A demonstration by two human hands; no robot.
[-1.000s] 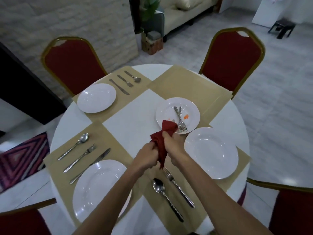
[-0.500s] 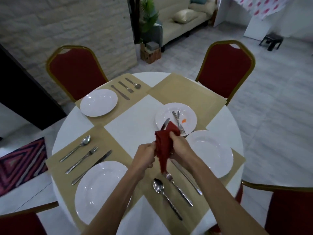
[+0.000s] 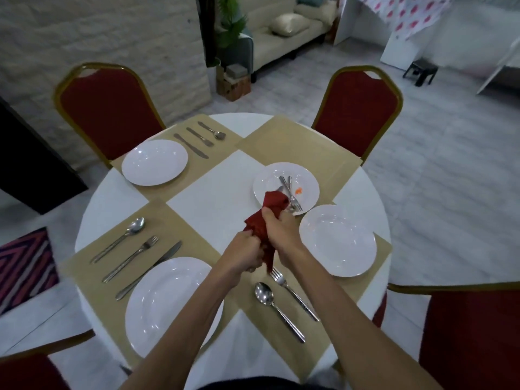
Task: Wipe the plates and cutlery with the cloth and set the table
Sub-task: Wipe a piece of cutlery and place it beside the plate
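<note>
your left hand (image 3: 243, 253) and right hand (image 3: 278, 229) both clench the red cloth (image 3: 274, 202) at the centre of the frame, fingers curled tight round it. i cannot tell if anything is inside it. just above, the stained plate (image 3: 267, 181) holds cutlery (image 3: 292, 192); a clean plate (image 3: 337, 240) sits to the right.

The red cloth (image 3: 270, 218) is hanging bunched between the left hand (image 3: 243, 254) and the right hand (image 3: 281, 233), near the table's middle. A stained plate (image 3: 308, 180) at 2 o'clock is carrying crossed cutlery (image 3: 291, 192). Clean white plates are lying flat: the right plate (image 3: 337, 243) at 4 o'clock, the near plate (image 3: 166, 305) at 7 o'clock, the far plate (image 3: 154, 162) at 10 o'clock. A spoon (image 3: 264, 294) and a fork (image 3: 292, 294) are lying at 5 o'clock.
</note>
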